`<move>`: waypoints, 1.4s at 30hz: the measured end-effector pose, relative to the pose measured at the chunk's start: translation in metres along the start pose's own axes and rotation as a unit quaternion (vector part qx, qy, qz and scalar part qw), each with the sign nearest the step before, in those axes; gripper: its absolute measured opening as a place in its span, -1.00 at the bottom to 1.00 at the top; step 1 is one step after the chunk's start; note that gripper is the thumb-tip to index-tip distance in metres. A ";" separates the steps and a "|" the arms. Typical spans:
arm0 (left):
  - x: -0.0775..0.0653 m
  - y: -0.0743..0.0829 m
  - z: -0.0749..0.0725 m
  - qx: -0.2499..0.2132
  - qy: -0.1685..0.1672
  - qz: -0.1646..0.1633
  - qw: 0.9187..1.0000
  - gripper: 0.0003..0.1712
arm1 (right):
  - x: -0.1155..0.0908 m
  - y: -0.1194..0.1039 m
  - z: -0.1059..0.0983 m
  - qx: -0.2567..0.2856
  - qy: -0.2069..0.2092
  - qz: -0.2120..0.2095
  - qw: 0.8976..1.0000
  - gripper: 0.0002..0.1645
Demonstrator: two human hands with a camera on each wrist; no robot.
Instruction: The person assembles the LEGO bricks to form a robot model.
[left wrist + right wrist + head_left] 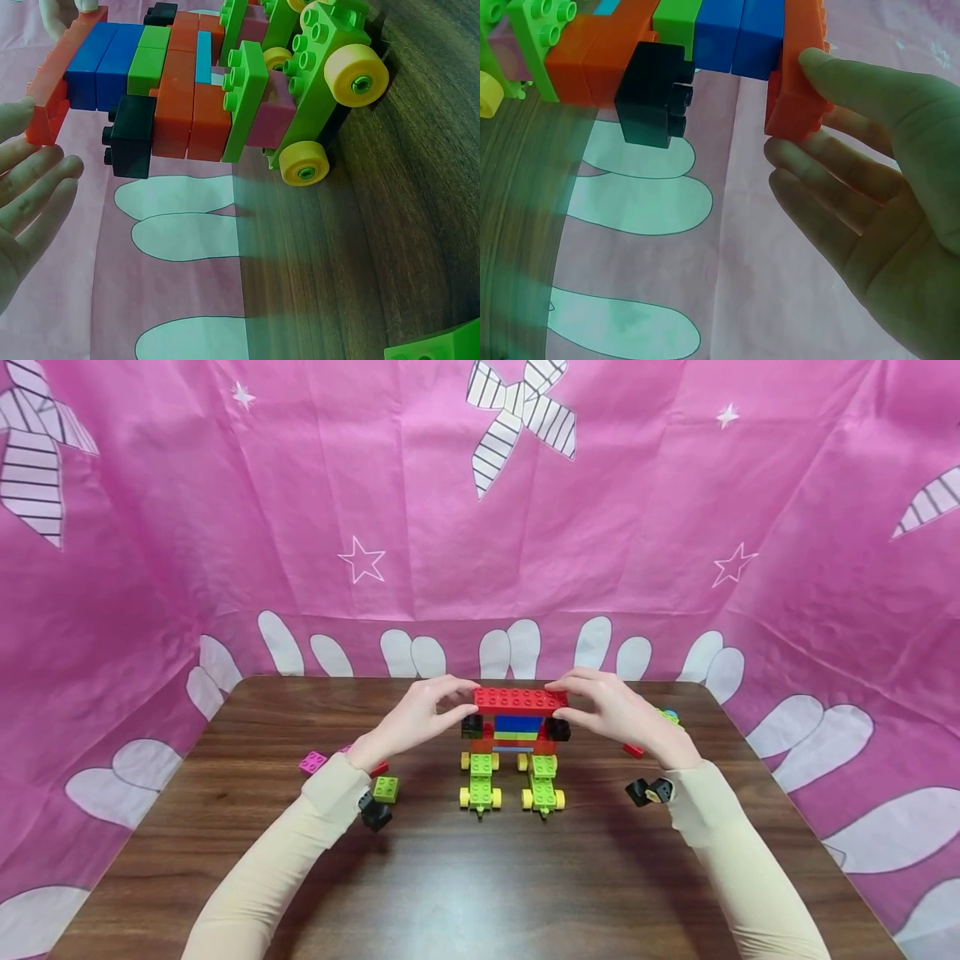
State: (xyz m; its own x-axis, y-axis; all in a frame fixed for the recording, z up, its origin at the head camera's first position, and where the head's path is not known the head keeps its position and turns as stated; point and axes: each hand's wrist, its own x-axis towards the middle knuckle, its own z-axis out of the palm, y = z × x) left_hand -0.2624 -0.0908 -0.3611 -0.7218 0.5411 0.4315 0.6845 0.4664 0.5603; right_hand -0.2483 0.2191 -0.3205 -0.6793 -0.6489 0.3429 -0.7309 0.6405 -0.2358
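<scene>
A long red brick [517, 699] lies across the top of a built brick structure. My left hand [420, 714] pinches its left end between thumb and fingers, while my right hand [615, 714] grips the right end the same way. Below it are stacked blue bricks [118, 66], a lime green brick [148, 64] and orange-red bricks [174, 105]. A black brick sticks out on each side, one in the left wrist view [133, 142], another black brick in the right wrist view [649, 97]. Two lime green wheeled bases [481, 787] with yellow wheels [356, 75] carry the structure.
On the left of the brown wooden table [465, 885] lie a magenta brick [312, 762], a green brick [386, 790] and a red piece [379, 769] partly behind my wrist. Beyond my right wrist are another red piece [633, 750] and a green piece [669, 717]. Pink cloth [450, 552] surrounds the table.
</scene>
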 end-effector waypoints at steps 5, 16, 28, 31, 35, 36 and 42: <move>-0.001 0.000 -0.001 0.002 -0.003 -0.003 1.000 -0.62 | -0.002 0.002 0.000 -0.002 0.007 -0.007 1.000 -0.51; -0.006 0.000 -0.008 0.004 -0.017 0.008 1.000 -0.58 | -0.003 0.003 0.001 0.003 0.017 -0.016 1.000 -0.53; -0.043 -0.030 -0.039 0.069 -0.124 -0.013 0.990 -0.67 | -0.004 0.001 0.001 -0.002 0.010 -0.005 1.000 -0.54; -0.054 -0.040 -0.045 0.088 -0.138 -0.023 0.986 -0.70 | -0.004 0.000 0.002 -0.004 0.008 -0.003 1.000 -0.54; -0.066 -0.050 -0.050 0.113 -0.164 -0.056 0.978 -0.69 | -0.005 0.000 0.002 -0.005 0.002 0.003 1.000 -0.55; -0.068 -0.052 -0.050 0.119 -0.171 -0.062 0.976 -0.68 | -0.005 0.000 0.002 -0.004 0.002 0.004 1.000 -0.55; -0.077 -0.060 -0.049 0.194 -0.194 -0.039 0.961 -0.66 | -0.004 0.000 0.001 0.006 0.003 0.005 1.000 -0.55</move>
State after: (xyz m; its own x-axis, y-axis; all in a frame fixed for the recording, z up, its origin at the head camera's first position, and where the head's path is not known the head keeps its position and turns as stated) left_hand -0.2528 -0.1948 -0.3931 -0.7316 0.6790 0.0603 0.6707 0.7012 0.2420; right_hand -0.2458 0.2209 -0.3223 -0.6867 -0.6394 0.3458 -0.7242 0.6428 -0.2495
